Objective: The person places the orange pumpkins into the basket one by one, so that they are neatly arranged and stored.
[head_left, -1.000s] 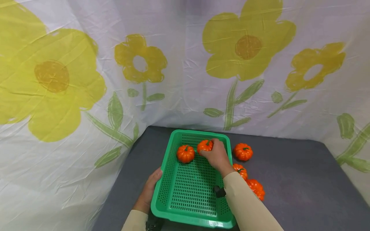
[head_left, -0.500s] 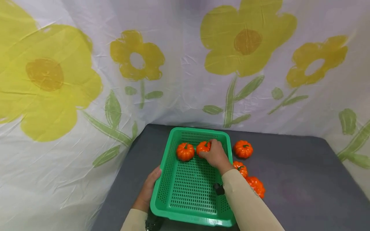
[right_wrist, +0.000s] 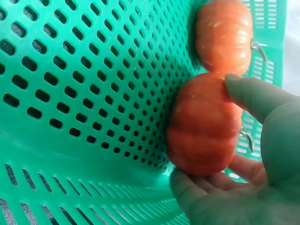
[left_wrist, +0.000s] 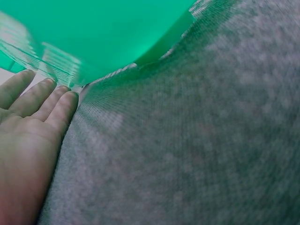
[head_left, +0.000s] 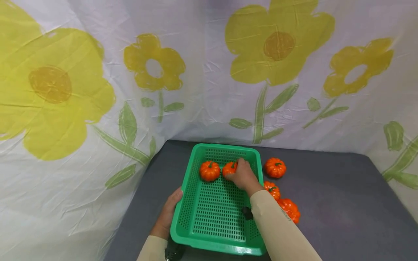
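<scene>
A green perforated plastic basket (head_left: 213, 214) lies on the dark table in the head view. Inside, toward its far end, sits one small orange pumpkin (head_left: 209, 171). To the right of it is a second pumpkin (right_wrist: 204, 124), gripped between the thumb and fingers of my right hand (head_left: 243, 176); it appears to be at the basket floor. In the right wrist view the two pumpkins are very close together. My left hand (head_left: 168, 212) rests against the basket's left side, and the left wrist view shows its fingers (left_wrist: 56, 105) extended, tips at the basket wall.
Outside the basket's right side are three more orange pumpkins: one pumpkin (head_left: 275, 168) at the back, a second pumpkin (head_left: 272, 190) partly hidden by the rim and arm, and a third pumpkin (head_left: 290, 210) beside the right sleeve. A flower-printed curtain (head_left: 202, 83) hangs behind the grey table (head_left: 343, 203).
My right hand has moved slightly down and toward the left pumpkin with the gripped pumpkin. The left hand stays at the basket's side. The head view has shifted slightly.
</scene>
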`<state>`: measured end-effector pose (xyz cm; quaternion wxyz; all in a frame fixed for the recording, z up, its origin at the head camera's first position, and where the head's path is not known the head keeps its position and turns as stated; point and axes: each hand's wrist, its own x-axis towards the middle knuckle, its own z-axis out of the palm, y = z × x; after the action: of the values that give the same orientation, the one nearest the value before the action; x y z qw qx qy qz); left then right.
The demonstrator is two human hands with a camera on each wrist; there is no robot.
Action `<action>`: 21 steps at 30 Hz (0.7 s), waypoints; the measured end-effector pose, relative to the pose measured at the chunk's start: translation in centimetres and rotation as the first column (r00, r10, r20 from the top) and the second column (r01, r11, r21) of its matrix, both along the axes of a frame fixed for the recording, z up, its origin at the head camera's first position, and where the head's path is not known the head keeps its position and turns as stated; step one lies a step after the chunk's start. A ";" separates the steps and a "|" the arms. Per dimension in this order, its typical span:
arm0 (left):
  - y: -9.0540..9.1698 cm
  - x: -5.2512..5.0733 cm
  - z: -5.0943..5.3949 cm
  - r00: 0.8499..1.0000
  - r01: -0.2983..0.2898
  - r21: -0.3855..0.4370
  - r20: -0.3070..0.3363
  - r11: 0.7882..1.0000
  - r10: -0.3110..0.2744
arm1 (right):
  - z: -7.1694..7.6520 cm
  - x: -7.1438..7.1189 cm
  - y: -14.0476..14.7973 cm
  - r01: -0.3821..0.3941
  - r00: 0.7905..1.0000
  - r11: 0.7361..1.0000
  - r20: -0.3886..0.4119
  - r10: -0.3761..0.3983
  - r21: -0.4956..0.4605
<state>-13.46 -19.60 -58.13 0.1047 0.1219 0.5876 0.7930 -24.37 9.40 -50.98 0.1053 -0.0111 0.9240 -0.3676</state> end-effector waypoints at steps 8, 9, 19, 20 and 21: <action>0.2 0.5 -0.2 1.000 -0.028 0.001 0.004 1.000 0.028 | 0.0 0.1 0.2 -0.016 0.999 0.999 0.049 0.017 -0.032; 0.2 0.4 -0.2 1.000 -0.029 -0.001 0.001 1.000 0.029 | 0.0 0.1 0.2 -0.015 0.999 0.999 0.050 0.017 -0.039; 0.2 0.4 -0.4 0.999 -0.036 -0.009 0.009 0.999 0.036 | 0.4 0.3 0.1 -0.017 1.000 0.999 0.007 0.018 -0.049; 0.2 0.4 -0.4 0.999 -0.038 -0.008 0.010 0.999 0.038 | 0.5 0.3 0.0 -0.019 1.000 0.999 -0.006 0.019 -0.042; 0.1 0.4 -0.5 0.999 -0.041 -0.007 0.010 0.999 0.041 | 0.6 0.4 0.0 -0.021 1.000 0.999 -0.020 0.021 -0.035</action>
<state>-13.08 -19.47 -58.65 0.0919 0.1054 0.5920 0.7937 -24.00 9.39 -50.41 0.0996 -0.0264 0.9181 -0.3827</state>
